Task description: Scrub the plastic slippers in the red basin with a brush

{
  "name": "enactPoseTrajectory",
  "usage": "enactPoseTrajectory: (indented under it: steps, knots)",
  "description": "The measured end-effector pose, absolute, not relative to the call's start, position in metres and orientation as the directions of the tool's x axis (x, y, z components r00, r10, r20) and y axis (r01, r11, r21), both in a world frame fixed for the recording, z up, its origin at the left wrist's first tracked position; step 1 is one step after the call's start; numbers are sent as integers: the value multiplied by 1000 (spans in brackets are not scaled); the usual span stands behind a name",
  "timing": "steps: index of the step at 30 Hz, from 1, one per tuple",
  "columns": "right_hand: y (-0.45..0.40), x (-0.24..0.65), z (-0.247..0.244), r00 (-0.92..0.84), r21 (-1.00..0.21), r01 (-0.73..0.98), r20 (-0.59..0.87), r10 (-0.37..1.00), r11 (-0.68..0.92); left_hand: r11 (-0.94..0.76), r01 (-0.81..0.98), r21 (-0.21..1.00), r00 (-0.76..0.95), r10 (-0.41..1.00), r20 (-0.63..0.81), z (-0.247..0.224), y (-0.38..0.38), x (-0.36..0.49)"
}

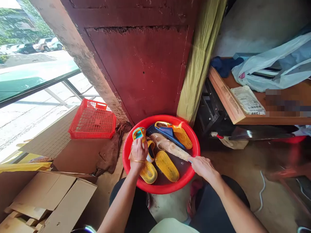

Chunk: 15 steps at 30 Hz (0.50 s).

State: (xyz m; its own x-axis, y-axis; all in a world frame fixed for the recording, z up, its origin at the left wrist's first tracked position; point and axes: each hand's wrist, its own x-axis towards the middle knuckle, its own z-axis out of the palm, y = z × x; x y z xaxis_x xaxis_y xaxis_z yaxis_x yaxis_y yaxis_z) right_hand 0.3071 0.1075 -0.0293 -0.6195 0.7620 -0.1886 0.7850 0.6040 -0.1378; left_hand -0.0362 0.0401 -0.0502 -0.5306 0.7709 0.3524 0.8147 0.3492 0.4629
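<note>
A round red plastic tub [126,161] stands before me with several slippers in dark water. My left hand [139,153] is closed around a yellow slipper [148,173] at the tub's left side; its strap end shows teal and orange above my fingers. My right hand [202,166] is closed at the right rim, on something with a small blue part, mostly hidden by my fingers. A long beige, rough-textured piece [173,149] reaches to those fingers. Around them are a yellow slipper [167,165] lying sole up, a navy slipper [170,135] and another yellow sole [183,137].
A dark red door [143,71] rises behind the tub. To the left are a red plastic crate [93,121], a brown cloth [110,155] and cardboard boxes [46,191]. On the right, a wooden desk [239,115] bears a plastic bag [272,64].
</note>
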Motion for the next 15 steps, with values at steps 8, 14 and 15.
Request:
enactPoseTrajectory:
  steps: [8, 14, 15]
  knots:
    - [102, 281, -47, -582, -156, 813, -258, 771, 561, 537, 667, 517, -493, 838, -235, -117, 79, 46]
    - [101, 266, -57, -590, -152, 803, -330, 737, 576, 620, 528, 581, -586, 761, -280, -135, 89, 44]
    - [103, 266, -57, -592, -157, 802, -337, 732, 576, 628, 501, 595, -607, 745, -275, -136, 91, 42]
